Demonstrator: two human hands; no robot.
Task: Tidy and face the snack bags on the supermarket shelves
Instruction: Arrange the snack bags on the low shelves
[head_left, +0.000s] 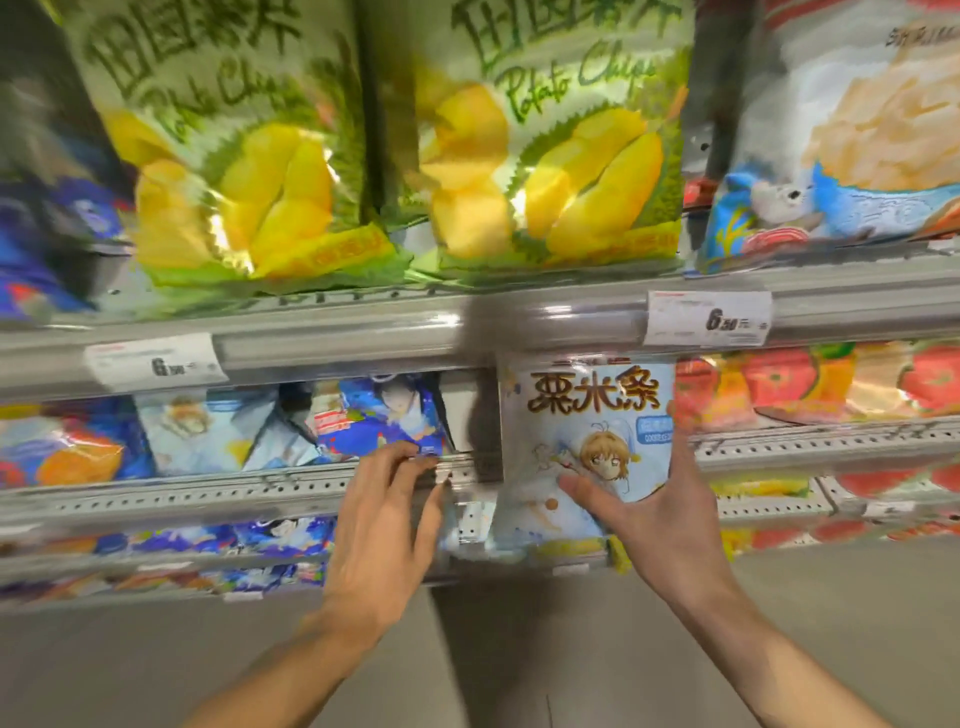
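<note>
Head view. Your right hand (670, 525), lower right of centre, grips a pale-blue snack bag (582, 447) upright at the middle shelf's front. Your left hand (384, 509), fingers loosely curled, touches the shelf rail (208, 493) below a tilted dark-blue bag (379, 415). Two durian chip bags (234, 156) above already face forward; the tilted bag remains.

Grey metal shelves (332, 338) run in tiers, their perforated edges lit from above. White price tags (709, 318) clip to the rails. Below lies grey floor (519, 649).
</note>
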